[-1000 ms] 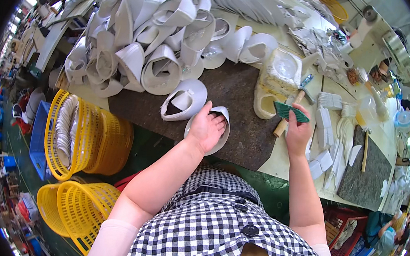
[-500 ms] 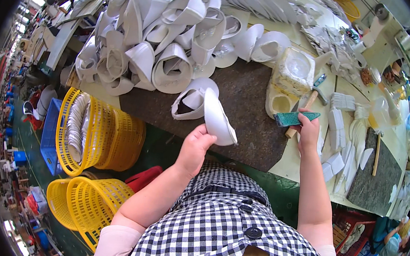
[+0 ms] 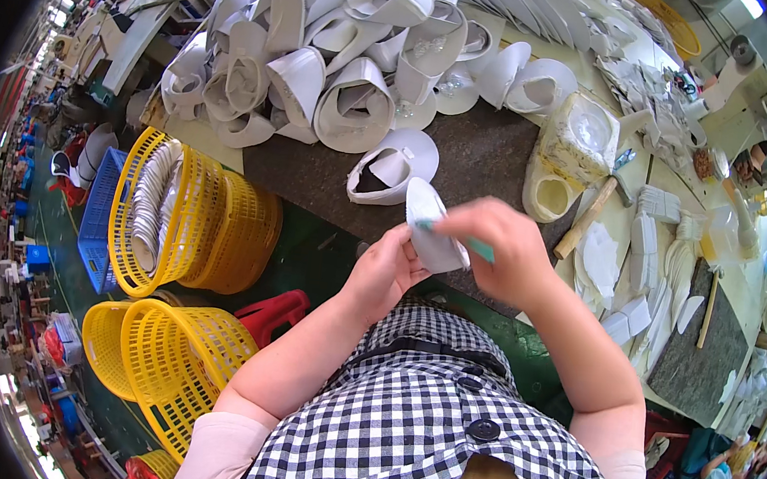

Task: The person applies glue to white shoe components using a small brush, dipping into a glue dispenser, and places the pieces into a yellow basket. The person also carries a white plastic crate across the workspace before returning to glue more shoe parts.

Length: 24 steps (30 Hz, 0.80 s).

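Note:
Pinched by its lower edge, a white curved shoe piece [image 3: 436, 250] is held up by my left hand [image 3: 382, 274] over the front edge of the bench. My right hand [image 3: 503, 249], smeared by motion, is closed on a green-handled brush [image 3: 480, 249] across the piece's face. The brush's far end seems to touch the white surface; its bristles are blurred. Just beyond, a white shoe upper [image 3: 419, 153] formed into a loop lies on the dark mat [image 3: 306, 177]. A cream, glue-crusted pot block [image 3: 551, 174] with round cups stands to the right.
A heap of white shoe uppers [image 3: 354, 112] covers the back left. A wooden-handled hammer [image 3: 586, 218] and stacked white pieces [image 3: 644, 251] lie at right. Yellow baskets [image 3: 209, 232] and a red stool [image 3: 273, 317] stand at left below the bench.
My right hand has brought the brush leftward from beside the pot block to the white piece. My left hand has turned the piece and shifted slightly right. The view has shifted a little.

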{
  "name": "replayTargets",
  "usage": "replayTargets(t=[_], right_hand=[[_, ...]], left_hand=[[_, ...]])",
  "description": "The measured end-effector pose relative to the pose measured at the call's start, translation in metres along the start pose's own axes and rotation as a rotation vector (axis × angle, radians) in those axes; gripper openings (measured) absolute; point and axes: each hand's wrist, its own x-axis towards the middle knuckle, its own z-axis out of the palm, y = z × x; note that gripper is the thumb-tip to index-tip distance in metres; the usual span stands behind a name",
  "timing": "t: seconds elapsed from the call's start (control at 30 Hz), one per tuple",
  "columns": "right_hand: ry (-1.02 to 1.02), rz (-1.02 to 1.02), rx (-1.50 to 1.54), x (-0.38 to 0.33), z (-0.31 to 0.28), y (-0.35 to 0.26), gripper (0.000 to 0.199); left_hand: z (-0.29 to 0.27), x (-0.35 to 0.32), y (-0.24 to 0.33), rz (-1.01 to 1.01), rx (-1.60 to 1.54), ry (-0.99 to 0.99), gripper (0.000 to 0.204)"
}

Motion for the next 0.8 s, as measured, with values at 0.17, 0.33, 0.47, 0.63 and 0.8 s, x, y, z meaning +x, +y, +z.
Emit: replayTargets(t=[0.17, 0.33, 0.47, 0.63, 0.8], right_hand=[[0.0, -0.307, -0.066, -0.055, -0.011, -0.007, 0.032], [0.719, 0.173, 0.479, -0.069, 0.027, -0.007, 0.015], [0.79, 0.547, 0.572, -0.077, 0.044, 0.002, 0.017], [0.719, 0.68, 0.755, -0.096, 0.063, 0.011, 0.015], [0.58, 0.821, 0.656, -0.095, 0.082, 0.036, 0.015]], left_hand=[[0.01, -0.001, 0.016, 0.004, -0.174, -0.005, 0.043], [0.009, 0.004, 0.013, -0.017, -0.446, -0.071, 0.04], [-0.001, 0.002, -0.007, -0.032, -0.554, 0.018, 0.041], [-0.032, -0.01, -0.03, -0.048, -0.569, 0.034, 0.038], [-0.053, -0.022, -0.043, -0.197, -0.445, 0.195, 0.024]])
